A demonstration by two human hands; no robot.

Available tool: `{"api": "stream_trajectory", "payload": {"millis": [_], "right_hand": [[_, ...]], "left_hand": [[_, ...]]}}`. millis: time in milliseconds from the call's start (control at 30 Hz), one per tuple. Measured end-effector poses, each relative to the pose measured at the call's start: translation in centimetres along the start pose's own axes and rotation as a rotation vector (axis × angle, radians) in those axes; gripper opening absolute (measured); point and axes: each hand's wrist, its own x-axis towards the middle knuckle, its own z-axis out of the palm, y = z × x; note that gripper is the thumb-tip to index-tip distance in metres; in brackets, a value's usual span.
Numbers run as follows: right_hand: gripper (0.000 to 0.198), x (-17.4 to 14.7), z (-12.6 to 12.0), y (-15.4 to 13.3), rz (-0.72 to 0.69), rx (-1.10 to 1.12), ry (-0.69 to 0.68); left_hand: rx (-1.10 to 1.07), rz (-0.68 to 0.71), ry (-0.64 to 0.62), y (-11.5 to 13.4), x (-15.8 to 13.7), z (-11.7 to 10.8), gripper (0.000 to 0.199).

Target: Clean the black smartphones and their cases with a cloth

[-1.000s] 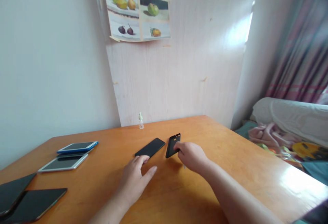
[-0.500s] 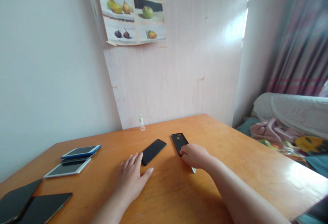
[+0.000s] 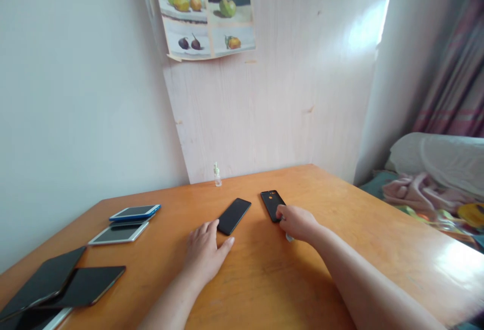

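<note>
My left hand point(image 3: 206, 252) rests with spread fingers on the table, its fingertips at the near left corner of a black smartphone point(image 3: 235, 215) that lies flat. To the right of that phone is a black phone case point(image 3: 270, 203), its inner side up and its camera cutouts at the far end. My right hand point(image 3: 299, 224) is closed at the case's near end, fingers bent over its edge. From under this hand a small white piece of tissue or cloth point(image 3: 289, 238) sticks out. The fingertips' exact grip is partly hidden.
A blue-edged phone point(image 3: 135, 212) lies over a white tablet point(image 3: 120, 233) on the left. Nearer are dark tablets point(image 3: 91, 284), overlapping. A small clear pump bottle point(image 3: 217, 176) stands at the back of the wooden table point(image 3: 264, 289). Bedding point(image 3: 427, 194) is at the right.
The view has swung slightly left and down, showing more of the dark tablets. My right hand has shifted a little up along the case. The left hand stays beside the smartphone.
</note>
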Motion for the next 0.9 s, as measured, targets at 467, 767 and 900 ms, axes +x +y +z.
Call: {"api": "stream_trajectory", "payload": {"millis": [467, 767, 900], "right_hand": [[0.044, 1.9, 1.6, 0.0, 0.037, 0.061, 0.115], [0.033, 1.7, 1.7, -0.4, -0.055, 0.069, 0.084], [0.032, 1.1, 1.6, -1.8, -0.131, 0.072, 0.109]], "left_hand": [[-0.002, -0.005, -0.041, -0.1, 0.0, 0.5, 0.073], [0.046, -0.015, 0.031, 1.1, -0.4, -0.4, 0.061], [0.024, 0.100, -0.008, 1.3, -0.4, -0.2, 0.066]]}}
